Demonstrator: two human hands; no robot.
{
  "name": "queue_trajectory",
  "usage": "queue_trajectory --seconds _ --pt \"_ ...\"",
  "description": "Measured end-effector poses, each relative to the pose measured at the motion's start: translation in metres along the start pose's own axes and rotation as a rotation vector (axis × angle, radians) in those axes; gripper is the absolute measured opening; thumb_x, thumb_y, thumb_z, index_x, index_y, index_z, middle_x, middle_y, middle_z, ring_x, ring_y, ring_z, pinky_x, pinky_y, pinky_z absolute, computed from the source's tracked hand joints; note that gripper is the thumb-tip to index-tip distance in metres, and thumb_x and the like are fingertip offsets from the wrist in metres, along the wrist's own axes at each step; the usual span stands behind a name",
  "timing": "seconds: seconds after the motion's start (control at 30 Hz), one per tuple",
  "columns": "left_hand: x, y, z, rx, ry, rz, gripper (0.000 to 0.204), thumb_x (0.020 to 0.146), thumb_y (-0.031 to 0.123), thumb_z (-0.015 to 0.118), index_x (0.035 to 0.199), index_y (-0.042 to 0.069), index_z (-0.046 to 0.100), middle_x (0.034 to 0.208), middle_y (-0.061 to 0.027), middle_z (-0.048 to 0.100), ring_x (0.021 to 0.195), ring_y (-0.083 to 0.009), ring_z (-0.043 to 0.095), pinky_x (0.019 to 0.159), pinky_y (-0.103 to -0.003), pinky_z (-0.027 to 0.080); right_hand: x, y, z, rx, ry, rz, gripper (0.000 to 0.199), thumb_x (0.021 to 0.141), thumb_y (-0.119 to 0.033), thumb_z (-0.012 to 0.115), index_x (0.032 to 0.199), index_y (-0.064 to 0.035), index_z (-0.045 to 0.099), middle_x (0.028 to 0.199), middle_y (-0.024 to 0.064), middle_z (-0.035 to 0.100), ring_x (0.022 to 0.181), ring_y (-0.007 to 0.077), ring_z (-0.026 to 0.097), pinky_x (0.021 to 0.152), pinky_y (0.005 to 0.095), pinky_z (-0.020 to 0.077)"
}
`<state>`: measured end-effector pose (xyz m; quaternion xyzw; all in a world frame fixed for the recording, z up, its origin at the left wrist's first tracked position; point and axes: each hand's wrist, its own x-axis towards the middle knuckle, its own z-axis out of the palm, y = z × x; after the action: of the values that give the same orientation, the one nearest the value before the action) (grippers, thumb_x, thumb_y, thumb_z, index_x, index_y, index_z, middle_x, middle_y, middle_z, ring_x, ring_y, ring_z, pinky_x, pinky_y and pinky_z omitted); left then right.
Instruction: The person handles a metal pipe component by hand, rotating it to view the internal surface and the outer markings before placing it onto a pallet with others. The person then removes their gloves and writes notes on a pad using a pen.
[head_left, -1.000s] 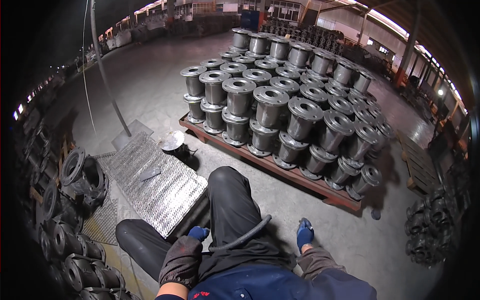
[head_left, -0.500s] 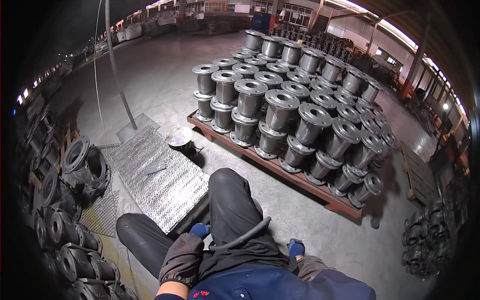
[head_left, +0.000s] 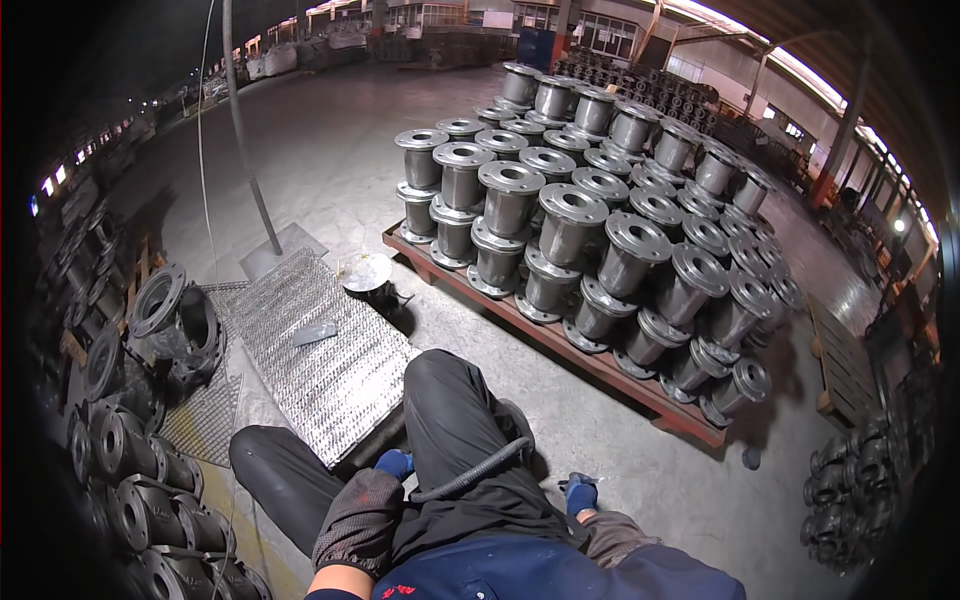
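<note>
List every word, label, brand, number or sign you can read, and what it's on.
None clear enough to quote.
Red mark on the navy shirt: too small to read.
Pale marks on the pipes at lower left: blurred, possibly writing.
White panel on the far wall: too distant to tell if it carries text.

Grey flanged pipes (head_left: 567,243) stand stacked on a red pallet (head_left: 692,425) — a wooden pallet (head_left: 843,365) to its right.

There are two hands (head_left: 395,463) (head_left: 579,494), one hose (head_left: 485,467), one red pallet (head_left: 560,345)
</note>
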<state>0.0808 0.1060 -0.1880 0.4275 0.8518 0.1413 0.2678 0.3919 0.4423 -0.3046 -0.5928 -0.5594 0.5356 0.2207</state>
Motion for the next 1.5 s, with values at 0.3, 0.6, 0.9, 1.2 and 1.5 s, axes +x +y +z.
queue_trajectory --seconds 0.3,0.6,0.9,1.2,1.5 --pt "-0.021 -0.004 -0.008 0.054 0.028 -0.087 0.028 0.077 0.027 0.051 0.089 0.008 0.067 0.089 -0.0187 0.063 0.084 -0.0355 0.06 0.074 -0.04 0.048 0.01 0.055 0.02 -0.503 -0.088 -0.248 0.012 0.08 -0.019 0.055 0.074 -0.0109 0.061 0.075 0.0124 0.063 0.071 0.0291 0.061 0.061 0.0394 0.0468" --pt "-0.016 -0.033 0.015 0.02 0.022 -0.277 0.035 0.078 0.035 0.052 0.093 0.007 0.067 0.097 -0.0188 0.063 0.088 -0.0354 0.06 0.076 -0.038 0.048 -0.029 0.023 0.017 0.027 -0.173 0.253 0.014 0.086 -0.022 0.049 0.09 -0.0118 0.058 0.063 0.0031 0.058 0.048 0.0168 0.049 0.044 0.0327 0.0383" --pt "0.027 -0.001 0.033 -0.182 0.04 -0.218 0.04 0.077 0.041 0.055 0.098 0.009 0.066 0.098 -0.0185 0.063 0.09 -0.0354 0.06 0.076 -0.038 0.048 0.054 0.078 -0.021 -0.113 -0.246 0.204 0.023 0.085 -0.021 0.045 0.069 -0.0116 0.059 0.062 0.0053 0.057 0.056 0.0194 0.054 0.051 0.0358 0.0427" --pt "-0.021 -0.015 0.008 -0.205 -0.002 -0.379 0.048 0.074 0.047 0.058 0.099 0.006 0.065 0.099 -0.02 0.063 0.091 -0.0372 0.059 0.078 -0.04 0.047 -0.039 0.018 0.023 0.117 -0.093 0.351 0.022 0.084 -0.018 0.046 0.067 -0.0119 0.058 0.059 0.0031 0.056 0.046 0.0192 0.048 0.045 0.0345 0.0391" --pt "-0.011 -0.012 0.009 -0.245 0.058 -0.348 0.048 0.074 0.045 0.06 0.098 0.004 0.065 0.098 -0.0203 0.063 0.09 -0.0365 0.06 0.077 -0.039 0.047 -0.001 0.035 0.003 0.211 -0.207 0.408 0.009 0.086 -0.024 0.051 0.088 -0.0182 0.056 0.076 0.0083 0.062 0.057 0.0223 0.051 0.047 0.0433 0.0371"
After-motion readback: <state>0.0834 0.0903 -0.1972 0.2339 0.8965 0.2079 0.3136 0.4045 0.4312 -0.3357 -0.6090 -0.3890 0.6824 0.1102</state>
